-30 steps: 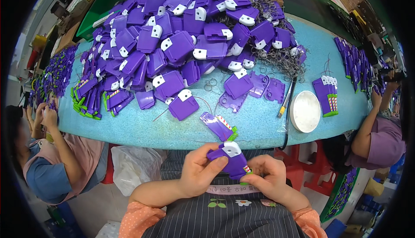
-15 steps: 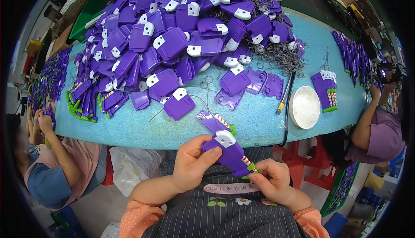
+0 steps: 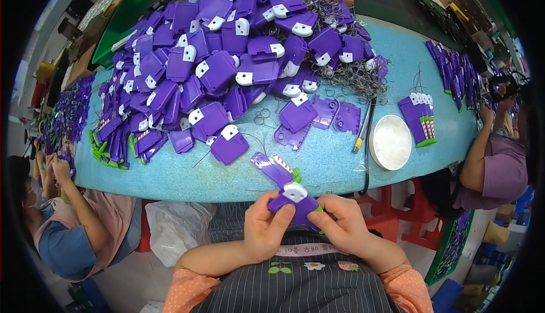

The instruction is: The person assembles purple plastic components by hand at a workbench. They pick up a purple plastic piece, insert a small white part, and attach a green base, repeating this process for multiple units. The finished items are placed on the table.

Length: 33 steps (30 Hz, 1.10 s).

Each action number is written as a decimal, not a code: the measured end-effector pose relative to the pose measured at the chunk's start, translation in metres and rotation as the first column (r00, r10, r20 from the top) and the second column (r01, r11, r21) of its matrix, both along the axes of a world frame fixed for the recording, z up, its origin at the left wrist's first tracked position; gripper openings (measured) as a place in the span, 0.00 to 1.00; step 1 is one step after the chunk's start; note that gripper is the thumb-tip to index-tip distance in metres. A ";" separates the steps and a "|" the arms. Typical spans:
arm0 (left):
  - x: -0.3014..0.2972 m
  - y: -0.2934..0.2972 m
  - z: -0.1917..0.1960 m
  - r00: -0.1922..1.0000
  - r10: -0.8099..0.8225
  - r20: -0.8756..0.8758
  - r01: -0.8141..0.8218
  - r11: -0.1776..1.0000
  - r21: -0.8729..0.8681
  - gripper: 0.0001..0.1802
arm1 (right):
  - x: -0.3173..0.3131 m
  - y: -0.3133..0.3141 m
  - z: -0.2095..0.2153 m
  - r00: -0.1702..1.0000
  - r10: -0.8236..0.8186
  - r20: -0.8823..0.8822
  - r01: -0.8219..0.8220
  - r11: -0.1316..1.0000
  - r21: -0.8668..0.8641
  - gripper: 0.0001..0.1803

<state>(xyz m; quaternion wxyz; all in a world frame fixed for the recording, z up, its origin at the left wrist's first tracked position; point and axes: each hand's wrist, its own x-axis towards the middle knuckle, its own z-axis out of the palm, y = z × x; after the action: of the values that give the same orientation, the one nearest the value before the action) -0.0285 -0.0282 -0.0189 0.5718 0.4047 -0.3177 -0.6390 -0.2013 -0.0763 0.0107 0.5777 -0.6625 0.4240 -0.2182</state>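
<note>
We grasp one purple plastic part [image 3: 295, 202] with both hands, left [image 3: 265, 230] and right [image 3: 343, 228], just below the blue tabletop [image 3: 318, 165] edge.

Purple toy part [image 3: 295, 200]: smooth glossy plastic, white plastic tab. Tabletop [image 3: 318, 159]: matt blue, speckled. Round lid [image 3: 390, 142]: white plastic. Spring pile [image 3: 355, 77]: thin metal wire.
</note>
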 end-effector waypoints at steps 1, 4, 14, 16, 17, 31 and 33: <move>0.001 0.002 0.001 0.999 -0.020 0.051 0.020 1.000 0.007 0.12 | -0.002 0.002 -0.001 1.000 0.012 -0.022 -0.013 1.000 -0.028 0.09; 0.001 -0.003 -0.003 0.911 0.004 0.412 0.106 0.964 -0.244 0.14 | -0.002 0.004 -0.008 1.000 0.001 0.000 -0.001 0.979 -0.202 0.09; 0.088 -0.060 0.007 -0.177 0.347 0.921 0.258 0.919 -0.297 0.34 | -0.142 -0.131 0.007 0.651 -0.759 -0.018 0.576 0.509 -0.639 0.08; 0.088 -0.061 -0.004 -0.174 0.374 0.911 0.255 0.911 -0.325 0.32 | -0.157 -0.140 -0.021 0.627 -0.768 -0.127 0.360 0.430 -0.828 0.10; 0.089 -0.059 -0.008 -0.166 0.364 0.917 0.249 0.915 -0.318 0.31 | -0.160 -0.142 -0.034 0.614 -0.771 -0.170 0.243 0.389 -0.889 0.11; 0.020 -0.017 0.020 0.693 0.045 0.720 0.290 0.897 -0.334 0.22 | 0.020 -0.014 0.023 0.959 -0.066 -0.276 -0.127 0.769 -0.626 0.44; 0.020 -0.017 0.017 0.750 -0.032 0.660 0.340 0.876 -0.343 0.25 | 0.016 -0.022 0.020 0.971 -0.029 -0.238 -0.120 0.801 -0.586 0.42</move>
<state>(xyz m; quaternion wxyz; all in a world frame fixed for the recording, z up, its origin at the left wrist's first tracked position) -0.0083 -0.0453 -0.0019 0.4380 0.4207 -0.6684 -0.4294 -0.1855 -0.0984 0.0303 0.2906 -0.8415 0.3831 -0.2463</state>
